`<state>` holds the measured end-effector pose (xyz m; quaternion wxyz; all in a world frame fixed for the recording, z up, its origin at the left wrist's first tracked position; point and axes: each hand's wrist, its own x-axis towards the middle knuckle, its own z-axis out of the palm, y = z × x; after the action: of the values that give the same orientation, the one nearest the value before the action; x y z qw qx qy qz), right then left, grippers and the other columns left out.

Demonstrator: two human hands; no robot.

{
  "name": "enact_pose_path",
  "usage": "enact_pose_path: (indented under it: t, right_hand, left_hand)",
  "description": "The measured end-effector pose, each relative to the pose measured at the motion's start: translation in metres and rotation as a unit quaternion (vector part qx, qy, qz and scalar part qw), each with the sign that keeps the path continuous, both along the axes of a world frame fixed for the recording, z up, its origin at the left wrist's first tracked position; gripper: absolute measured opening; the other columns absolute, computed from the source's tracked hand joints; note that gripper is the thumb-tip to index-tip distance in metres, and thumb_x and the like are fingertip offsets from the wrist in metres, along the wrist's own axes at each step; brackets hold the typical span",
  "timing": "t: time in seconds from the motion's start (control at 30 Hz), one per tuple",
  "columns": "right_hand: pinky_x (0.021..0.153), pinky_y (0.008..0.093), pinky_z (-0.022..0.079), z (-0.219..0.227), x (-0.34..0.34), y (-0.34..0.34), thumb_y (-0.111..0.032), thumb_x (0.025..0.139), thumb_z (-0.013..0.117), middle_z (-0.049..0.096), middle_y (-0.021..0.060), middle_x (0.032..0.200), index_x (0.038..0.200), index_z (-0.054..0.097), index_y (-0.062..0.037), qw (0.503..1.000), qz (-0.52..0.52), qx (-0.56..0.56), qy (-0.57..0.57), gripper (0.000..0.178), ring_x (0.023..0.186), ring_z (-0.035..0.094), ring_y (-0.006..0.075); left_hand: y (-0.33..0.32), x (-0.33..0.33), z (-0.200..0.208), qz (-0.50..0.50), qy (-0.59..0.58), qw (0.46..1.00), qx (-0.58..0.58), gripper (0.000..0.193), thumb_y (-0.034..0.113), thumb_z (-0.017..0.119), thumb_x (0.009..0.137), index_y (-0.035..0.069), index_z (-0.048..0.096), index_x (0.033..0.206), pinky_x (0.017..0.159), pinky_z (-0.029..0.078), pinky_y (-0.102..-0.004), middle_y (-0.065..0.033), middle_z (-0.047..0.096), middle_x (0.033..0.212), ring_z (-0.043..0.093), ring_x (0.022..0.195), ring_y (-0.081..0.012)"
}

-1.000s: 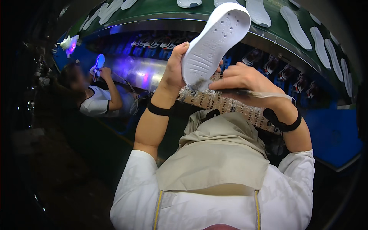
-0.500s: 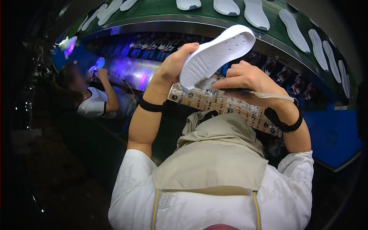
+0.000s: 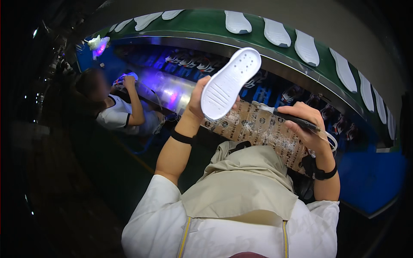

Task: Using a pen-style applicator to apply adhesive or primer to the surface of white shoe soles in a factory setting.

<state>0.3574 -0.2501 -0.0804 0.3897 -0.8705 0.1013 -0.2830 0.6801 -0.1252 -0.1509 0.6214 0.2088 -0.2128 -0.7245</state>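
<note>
The left hand point(image 3: 197, 98) holds a long white shoe sole point(image 3: 230, 84) by its left edge, with fingertips peeking out on the other side. The right hand point(image 3: 309, 124) grips a thin brush with a black handle and pale tip point(image 3: 297, 120); the sole is up and left of it. The brush tip points toward the sole, near but apart. The sole leans, its long line going from low left to up right, with its holey end on top. It looks smooth, with small round holes above and grooves (like ripples in sand) below. Under it is a brown printed cover point(image 3: 275, 133), shiny in spots. Farther off, more white soles point(image 3: 275, 32) lie on a green flat belt point(image 3: 206, 23).
</note>
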Motion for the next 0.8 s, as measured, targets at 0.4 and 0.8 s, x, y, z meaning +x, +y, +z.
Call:
enact_pose_path:
  t: [0.4, 0.8]
  right_hand:
    - [0.069, 0.0335, 0.048, -0.038, 0.031, -0.011, -0.011, 0.087, 0.078, 0.068, 0.0115, 0.083, 0.116, 0.075, -0.0021, 0.994, -0.068, 0.075, 0.050, 0.031, 0.073, 0.061, 0.0241]
    - [0.066, 0.0322, 0.045, -0.062, 0.042, -0.007, -0.017, 0.089, 0.075, 0.064, 0.0099, 0.082, 0.114, 0.074, 0.0008, 0.970, -0.181, 0.139, 0.087, 0.031, 0.073, 0.059, 0.0205]
  left_hand:
    - [-0.151, 0.141, 0.027, 0.391, -0.169, 0.895, 0.129, 0.071, 0.049, 0.036, 0.108, -0.016, 0.052, 0.132, 0.092, 0.059, -0.0508, -0.0301, 0.065, 0.121, 0.067, 0.110, -0.0454]
    - [-0.177, 0.412, 0.008, 0.231, -0.924, 0.241, 0.189, 0.047, 0.024, 0.061, 0.097, -0.017, 0.060, 0.120, 0.077, 0.059, -0.0428, -0.0248, 0.074, 0.102, 0.074, 0.091, -0.0363]
